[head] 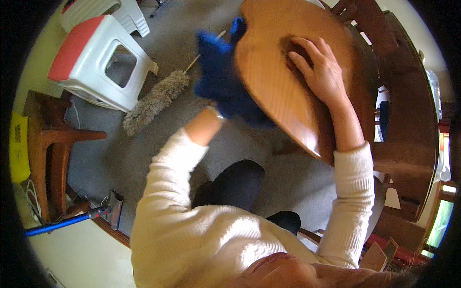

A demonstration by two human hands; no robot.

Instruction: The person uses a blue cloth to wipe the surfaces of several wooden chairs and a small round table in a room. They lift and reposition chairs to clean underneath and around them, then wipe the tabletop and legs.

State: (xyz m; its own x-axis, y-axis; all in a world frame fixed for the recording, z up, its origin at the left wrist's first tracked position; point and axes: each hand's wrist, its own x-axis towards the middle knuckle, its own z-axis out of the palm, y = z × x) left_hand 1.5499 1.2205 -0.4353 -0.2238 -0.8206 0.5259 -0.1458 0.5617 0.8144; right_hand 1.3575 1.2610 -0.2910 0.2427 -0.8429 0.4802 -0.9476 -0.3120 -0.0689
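A blue cloth [223,77] covers my left hand and hangs against the left edge of a polished wooden panel [266,54] with a curved outline. Only the wrist shows below the cloth, with a band on it; the fingers are hidden, and the cloth is bunched around them and blurred. My right hand [320,72] rests on the panel's glossy face with its fingers spread and nothing visible in them. A fluffy grey-brown duster [156,102] with a thin stick lies on the carpet, left of the cloth.
White plastic stools, one with a red top [77,48], stand at upper left. Nearer on the left is a brown wooden piece of furniture [54,138] with cords beside it. A blue vacuum tube [59,225] reaches its floor head. Dark wooden furniture [403,154] lines the right.
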